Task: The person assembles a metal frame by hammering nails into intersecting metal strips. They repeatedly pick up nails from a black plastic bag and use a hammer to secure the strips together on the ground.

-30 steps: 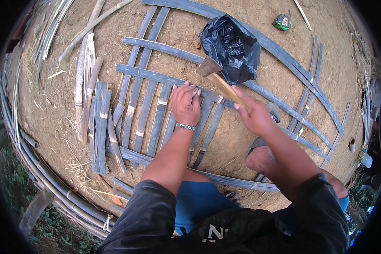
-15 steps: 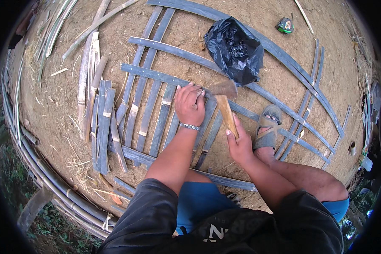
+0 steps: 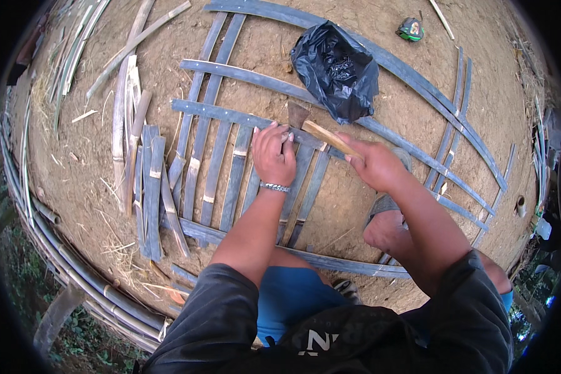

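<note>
Right hand point(image 3: 373, 163): clenched on the hatchet point(image 3: 318, 128) handle, head raised just above the slats.
Left hand point(image 3: 273, 154): pressed flat on the bamboo slat frame point(image 3: 230, 116), beside the hatchet head, grasping nothing.
Beyond: black plastic bag point(image 3: 338, 68).

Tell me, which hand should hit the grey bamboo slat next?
Probably the right hand: it grips the wooden-handled hatchet, head above the grey bamboo slat. The left hand presses flat there, steadying it.
</note>
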### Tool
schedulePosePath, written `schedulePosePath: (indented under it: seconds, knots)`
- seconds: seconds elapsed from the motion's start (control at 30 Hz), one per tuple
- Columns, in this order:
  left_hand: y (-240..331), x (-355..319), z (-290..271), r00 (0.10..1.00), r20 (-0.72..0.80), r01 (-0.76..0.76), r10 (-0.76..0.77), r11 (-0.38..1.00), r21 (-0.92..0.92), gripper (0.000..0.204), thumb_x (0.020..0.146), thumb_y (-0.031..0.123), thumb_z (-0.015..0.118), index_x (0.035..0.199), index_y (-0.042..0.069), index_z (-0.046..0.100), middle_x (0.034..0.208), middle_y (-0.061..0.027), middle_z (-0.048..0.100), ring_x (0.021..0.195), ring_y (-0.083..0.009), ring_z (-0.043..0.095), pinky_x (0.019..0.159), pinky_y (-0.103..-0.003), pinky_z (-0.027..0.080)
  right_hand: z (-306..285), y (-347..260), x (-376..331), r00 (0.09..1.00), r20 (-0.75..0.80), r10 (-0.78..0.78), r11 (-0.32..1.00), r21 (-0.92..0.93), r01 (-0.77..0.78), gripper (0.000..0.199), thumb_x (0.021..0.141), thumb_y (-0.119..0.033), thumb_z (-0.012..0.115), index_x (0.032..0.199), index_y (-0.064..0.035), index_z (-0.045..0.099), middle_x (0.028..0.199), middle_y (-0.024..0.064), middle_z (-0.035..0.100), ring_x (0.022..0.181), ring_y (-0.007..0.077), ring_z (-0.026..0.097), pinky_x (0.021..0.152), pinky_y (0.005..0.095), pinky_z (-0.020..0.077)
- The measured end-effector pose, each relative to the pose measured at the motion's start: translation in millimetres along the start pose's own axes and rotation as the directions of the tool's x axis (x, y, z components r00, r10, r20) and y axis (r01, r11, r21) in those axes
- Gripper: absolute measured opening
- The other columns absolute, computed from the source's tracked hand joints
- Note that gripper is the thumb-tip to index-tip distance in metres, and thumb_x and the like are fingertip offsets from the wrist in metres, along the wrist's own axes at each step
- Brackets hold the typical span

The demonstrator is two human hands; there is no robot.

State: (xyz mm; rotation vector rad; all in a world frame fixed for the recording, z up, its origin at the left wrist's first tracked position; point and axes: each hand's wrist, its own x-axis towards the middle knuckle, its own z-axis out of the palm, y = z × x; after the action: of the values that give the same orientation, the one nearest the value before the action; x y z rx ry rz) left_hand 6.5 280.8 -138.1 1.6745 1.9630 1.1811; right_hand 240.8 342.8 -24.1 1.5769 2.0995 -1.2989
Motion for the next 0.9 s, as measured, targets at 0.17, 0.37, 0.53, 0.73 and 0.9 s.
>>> schedulePosePath:
  seconds: [0.17,0.37,0.53,0.73,0.9]
  knots:
    - [3.0,2.0,0.9,0.999,0.011,0.031,-0.031,0.999,-0.016,0.008,0.090,0.003,0.073,0.095,0.007,0.068,0.112,-0.0082,0.076,0.119,-0.0336,0.068,0.117,-0.057,0.038,-4.9,5.3,3.8,0.999,0.049,0.014,1.000,-0.006,-0.013,0.058,0.101,-0.022,0.064,0.156,-0.0299,0.048,0.122,0.0236,0.071,0.109,0.0453,0.067,0.097,0.0482,0.0531]
    - [1.2,-1.4,7.5,0.999,-0.031,0.012,-0.011,1.000,0.021,0.010,0.089,0.002,0.074,0.096,0.008,0.070,0.111,-0.0081,0.076,0.118,-0.0334,0.068,0.117,-0.056,0.038,6.8,11.0,1.5,0.996,-0.053,-0.075,0.997,0.004,0.075,0.057,0.101,-0.026,0.064,0.156,-0.0319,0.049,0.118,0.0222,0.072,0.107,0.0440,0.068,0.093,0.0514,0.0536]
    - [1.4,-1.4,7.7,0.998,-0.054,0.020,-0.021,1.000,-0.012,0.011,0.086,0.005,0.079,0.094,0.009,0.073,0.109,-0.0071,0.075,0.116,-0.0326,0.068,0.116,-0.055,0.039,8.3,3.3,-1.3,1.000,-0.018,0.001,1.000,0.021,0.000,0.057,0.101,-0.025,0.064,0.155,-0.0313,0.049,0.121,0.0228,0.071,0.109,0.0450,0.067,0.095,0.0509,0.0537]
    - [4.3,-0.8,7.7,0.998,-0.065,0.027,-0.026,1.000,0.004,0.013,0.083,0.005,0.081,0.092,0.012,0.075,0.101,-0.0051,0.071,0.115,-0.0310,0.067,0.113,-0.056,0.041,19.5,5.2,-5.3,0.998,-0.069,0.011,0.995,0.101,-0.004,0.057,0.101,-0.025,0.065,0.155,-0.0301,0.049,0.122,0.0238,0.071,0.110,0.0453,0.068,0.097,0.0491,0.0539]
    - [1.1,-2.3,8.2,0.996,-0.089,0.008,-0.007,1.000,0.019,0.012,0.082,0.005,0.082,0.090,0.012,0.075,0.096,-0.0044,0.069,0.114,-0.0305,0.066,0.112,-0.056,0.040,33.0,9.7,-6.0,0.993,-0.121,0.006,0.986,0.168,0.015,0.057,0.101,-0.024,0.065,0.155,-0.0309,0.049,0.121,0.0249,0.071,0.109,0.0451,0.068,0.096,0.0487,0.0541]
